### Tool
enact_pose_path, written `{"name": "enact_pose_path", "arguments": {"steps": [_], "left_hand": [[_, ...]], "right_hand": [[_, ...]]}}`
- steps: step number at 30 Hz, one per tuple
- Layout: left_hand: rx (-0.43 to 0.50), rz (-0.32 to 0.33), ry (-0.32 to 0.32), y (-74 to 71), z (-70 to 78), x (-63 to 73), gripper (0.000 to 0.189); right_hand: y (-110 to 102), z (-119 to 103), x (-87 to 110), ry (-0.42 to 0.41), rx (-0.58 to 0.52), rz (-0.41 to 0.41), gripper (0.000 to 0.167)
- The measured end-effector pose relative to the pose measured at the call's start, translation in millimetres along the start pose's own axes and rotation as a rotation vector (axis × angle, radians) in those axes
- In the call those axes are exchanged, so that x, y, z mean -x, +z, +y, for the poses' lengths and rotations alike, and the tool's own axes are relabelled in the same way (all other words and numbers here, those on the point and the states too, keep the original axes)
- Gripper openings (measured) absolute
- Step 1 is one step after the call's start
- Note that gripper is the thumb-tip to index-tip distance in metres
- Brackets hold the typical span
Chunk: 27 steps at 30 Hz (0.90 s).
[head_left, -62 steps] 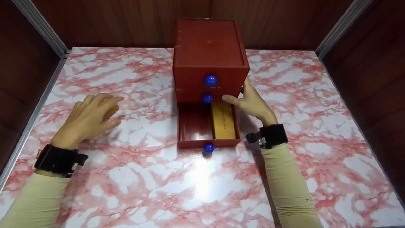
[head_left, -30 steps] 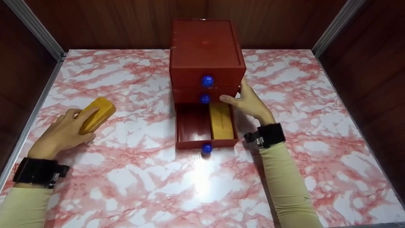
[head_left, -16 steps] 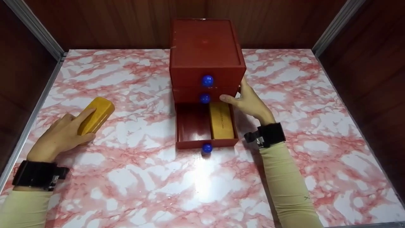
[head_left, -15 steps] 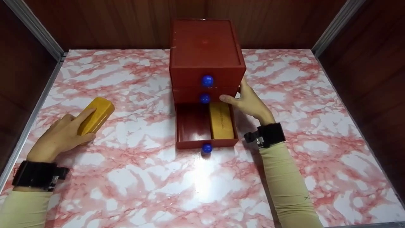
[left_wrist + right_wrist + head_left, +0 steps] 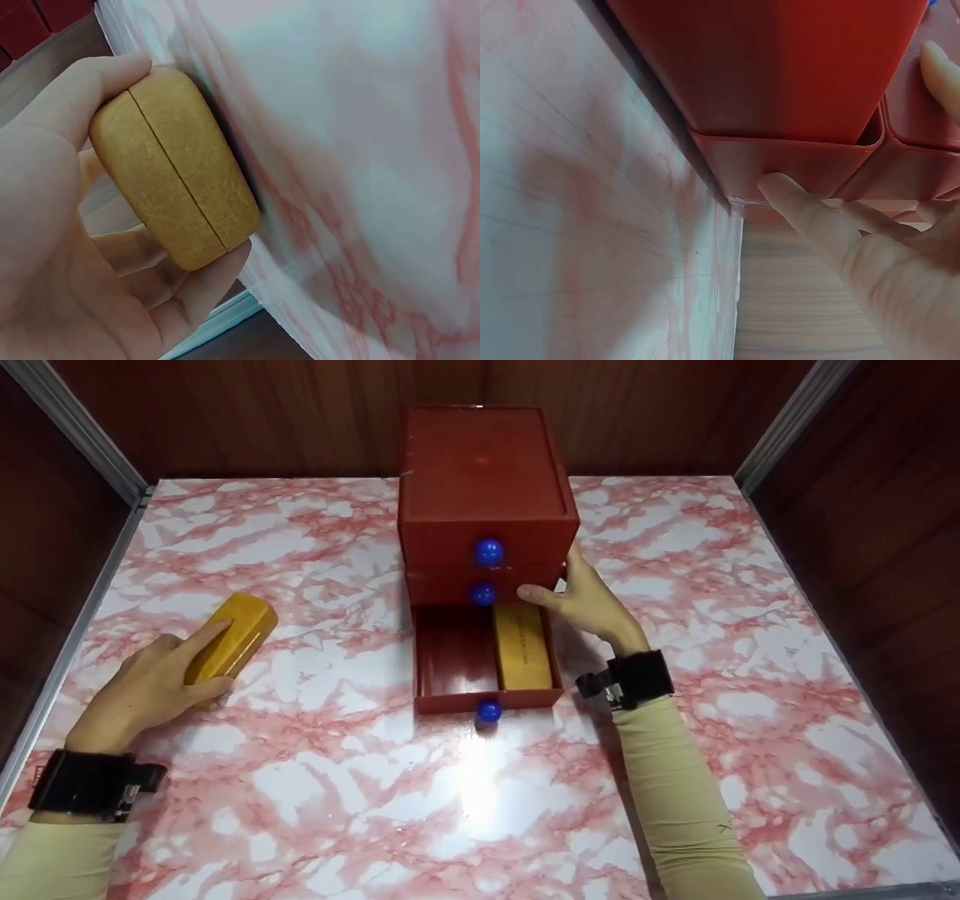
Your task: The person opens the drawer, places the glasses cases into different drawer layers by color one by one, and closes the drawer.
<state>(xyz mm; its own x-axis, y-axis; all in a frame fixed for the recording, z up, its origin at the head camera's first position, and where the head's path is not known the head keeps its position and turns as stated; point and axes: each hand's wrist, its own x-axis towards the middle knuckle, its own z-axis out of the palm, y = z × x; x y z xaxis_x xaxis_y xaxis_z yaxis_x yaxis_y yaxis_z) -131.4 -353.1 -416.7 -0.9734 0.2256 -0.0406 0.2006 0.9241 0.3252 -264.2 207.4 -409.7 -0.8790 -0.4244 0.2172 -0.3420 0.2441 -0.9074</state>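
My left hand grips a yellow glasses case at the left of the table. In the left wrist view the thumb is at one end of the glasses case and fingers curl around the other; a seam runs along the face towards the camera. My right hand is at the right side of a red drawer cabinet, thumb on the middle drawer's front. In the right wrist view its extended index finger touches the side wall; the other fingertips are partly hidden.
The cabinet's bottom drawer is pulled out, with a yellow box printed with small text in its right half. Blue knobs mark the drawers. Dark wood-look walls enclose the marbled table.
My left hand has moved left and towards me since the earliest frame, uncovering more of the glasses case, which shifted the same way. My right hand keeps its place at the cabinet.
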Motion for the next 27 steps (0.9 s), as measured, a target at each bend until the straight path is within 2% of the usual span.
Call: {"name": "enact_pose_path", "arguments": {"steps": [5,14,22,27], "left_hand": [[-0.015,0.027,0.031,0.7,5.4,0.1,0.089],[-0.029,0.026,0.05,-2.6,20.0,2.0,0.087],[-0.036,0.095,0.115,-7.0,38.4,5.2,0.086],[-0.039,0.1,0.128,-10.5,53.0,6.0,0.086]], "right_hand": [[-0.2,0.6,0.0,0.003,0.008,0.005,0.093],[0.0,0.9,-0.1,-0.004,0.004,0.003,0.091],[0.1,1.5,-0.1,0.008,-0.002,0.01,0.091],[0.4,1.0,-0.7,0.008,0.001,0.007,0.091]]}}
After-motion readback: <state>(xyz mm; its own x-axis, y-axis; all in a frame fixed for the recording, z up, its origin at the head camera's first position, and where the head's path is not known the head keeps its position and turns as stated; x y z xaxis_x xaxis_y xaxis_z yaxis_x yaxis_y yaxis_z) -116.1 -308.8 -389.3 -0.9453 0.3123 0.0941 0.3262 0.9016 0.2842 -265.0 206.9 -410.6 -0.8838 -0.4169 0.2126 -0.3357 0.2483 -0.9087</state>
